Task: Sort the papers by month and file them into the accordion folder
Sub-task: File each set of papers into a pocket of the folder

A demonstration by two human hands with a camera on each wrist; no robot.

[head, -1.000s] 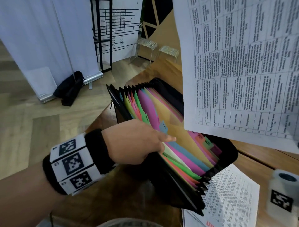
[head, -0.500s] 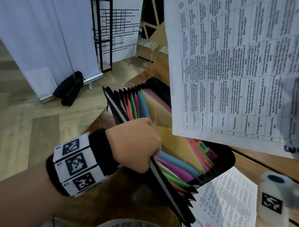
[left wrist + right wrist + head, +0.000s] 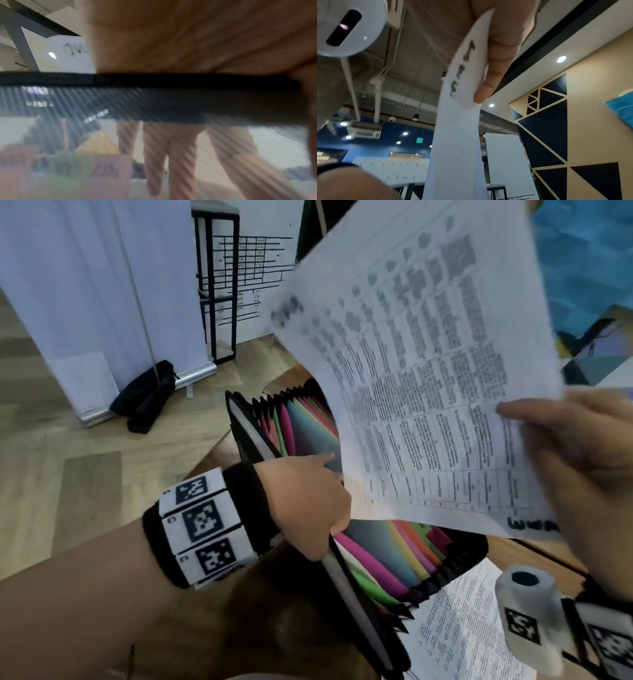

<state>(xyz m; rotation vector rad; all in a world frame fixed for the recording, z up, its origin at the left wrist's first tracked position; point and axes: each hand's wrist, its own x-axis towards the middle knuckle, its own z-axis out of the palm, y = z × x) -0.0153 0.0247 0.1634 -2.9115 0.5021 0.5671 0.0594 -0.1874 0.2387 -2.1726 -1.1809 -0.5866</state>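
Observation:
A black accordion folder (image 3: 459, 556) with coloured dividers stands open on the wooden table (image 3: 274, 628). My left hand (image 3: 308, 501) grips its near front wall and several front dividers, fingers curled inside a pocket, pulling them toward me. In the left wrist view the folder's black rim (image 3: 137, 79) crosses the frame with my fingers (image 3: 154, 155) seen through the mesh. My right hand (image 3: 582, 474) pinches a printed white sheet (image 3: 428, 388) by its right edge, holding it tilted above the folder. In the right wrist view my fingers (image 3: 498, 60) clamp the sheet (image 3: 458, 128).
More printed papers (image 3: 462, 628) lie on the table right of the folder. Beyond the table's left edge is wooden floor with a white banner stand (image 3: 85, 302), a black bag (image 3: 147, 395) and a black metal rack (image 3: 219, 285).
The sheet has swung from hanging upright to tilted, its lower edge now over the folder, and my right hand has come into view. My left hand has pulled the front dividers further toward me.

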